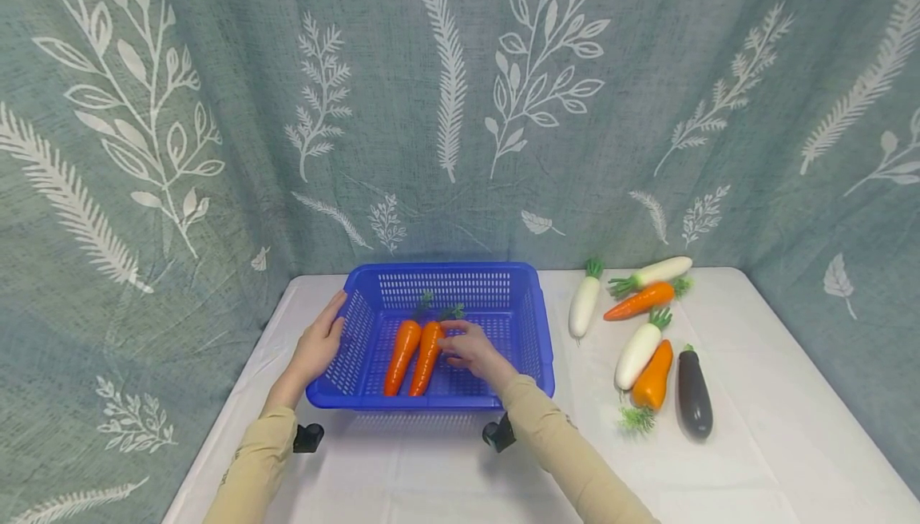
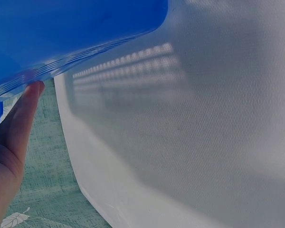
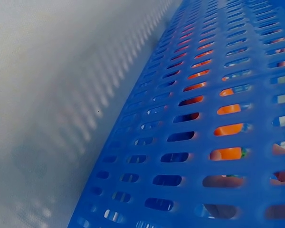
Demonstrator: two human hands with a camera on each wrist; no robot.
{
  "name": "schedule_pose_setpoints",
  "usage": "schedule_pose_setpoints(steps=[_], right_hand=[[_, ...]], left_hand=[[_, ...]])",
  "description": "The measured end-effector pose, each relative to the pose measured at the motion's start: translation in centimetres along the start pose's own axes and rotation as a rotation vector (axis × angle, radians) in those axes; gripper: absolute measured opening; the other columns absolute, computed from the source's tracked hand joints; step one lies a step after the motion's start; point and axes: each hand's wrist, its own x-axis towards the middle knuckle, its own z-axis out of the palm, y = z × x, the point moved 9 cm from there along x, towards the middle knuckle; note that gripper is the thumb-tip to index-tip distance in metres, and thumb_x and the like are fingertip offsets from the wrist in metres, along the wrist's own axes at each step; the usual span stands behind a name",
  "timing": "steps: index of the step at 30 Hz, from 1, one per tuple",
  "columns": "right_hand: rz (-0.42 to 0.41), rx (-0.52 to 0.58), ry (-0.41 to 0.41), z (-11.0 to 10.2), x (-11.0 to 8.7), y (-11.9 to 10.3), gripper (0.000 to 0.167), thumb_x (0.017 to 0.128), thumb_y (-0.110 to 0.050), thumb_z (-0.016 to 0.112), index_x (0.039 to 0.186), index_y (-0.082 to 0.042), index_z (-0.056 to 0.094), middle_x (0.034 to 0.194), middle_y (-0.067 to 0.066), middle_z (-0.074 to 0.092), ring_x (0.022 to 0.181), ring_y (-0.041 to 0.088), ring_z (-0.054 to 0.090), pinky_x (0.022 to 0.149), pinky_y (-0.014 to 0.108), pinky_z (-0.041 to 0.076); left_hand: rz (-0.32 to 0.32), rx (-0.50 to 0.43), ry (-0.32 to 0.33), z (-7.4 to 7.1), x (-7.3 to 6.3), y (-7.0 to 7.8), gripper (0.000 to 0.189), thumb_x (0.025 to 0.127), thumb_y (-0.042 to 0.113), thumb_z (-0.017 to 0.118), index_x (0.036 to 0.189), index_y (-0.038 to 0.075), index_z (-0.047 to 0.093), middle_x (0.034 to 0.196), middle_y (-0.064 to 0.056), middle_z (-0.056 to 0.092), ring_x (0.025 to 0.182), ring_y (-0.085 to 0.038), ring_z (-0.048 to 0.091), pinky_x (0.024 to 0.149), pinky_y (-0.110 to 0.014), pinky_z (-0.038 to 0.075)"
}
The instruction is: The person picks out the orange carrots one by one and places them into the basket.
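A blue plastic basket (image 1: 446, 402) stands on the table with two orange carrots lying side by side in it, a left carrot (image 1: 401, 358) and a right carrot (image 1: 427, 360). Their green tops point to the back. My left hand (image 1: 319, 344) rests along the basket's left rim, its fingers nearly straight; the left wrist view shows fingers (image 2: 26, 111) touching the rim. Inside the basket, my right hand (image 1: 476, 351) is at the upper end of the right carrot, fingertips by its side, fingers loosely bent. Through the slots in the right wrist view, the orange carrot (image 3: 228, 129) shows partly.
Right of the basket lie white radishes, one upright-lying radish (image 1: 585, 307), one at the back (image 1: 663, 270) and one nearer radish (image 1: 638, 355). Beside them are a carrot (image 1: 642, 300), a stubby orange carrot (image 1: 653, 379) and a dark eggplant (image 1: 694, 394). A curtain (image 1: 446, 212) hangs behind.
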Motion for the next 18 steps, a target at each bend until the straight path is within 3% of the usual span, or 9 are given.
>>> schedule_pose_setpoints(steps=[18], right_hand=[[-0.007, 0.03, -0.017, 0.24, -0.29, -0.33, 0.043, 0.092, 0.002, 0.06, 0.134, 0.006, 0.052, 0.123, 0.023, 0.059, 0.109, 0.035, 0.06, 0.097, 0.048, 0.051]], left_hand=[[-0.006, -0.001, -0.009, 0.08, 0.04, 0.0, 0.048, 0.105, 0.006, 0.032, 0.151, -0.006, 0.024, 0.158, -0.024, 0.019, 0.142, -0.044, 0.02, 0.118, -0.055, 0.017]])
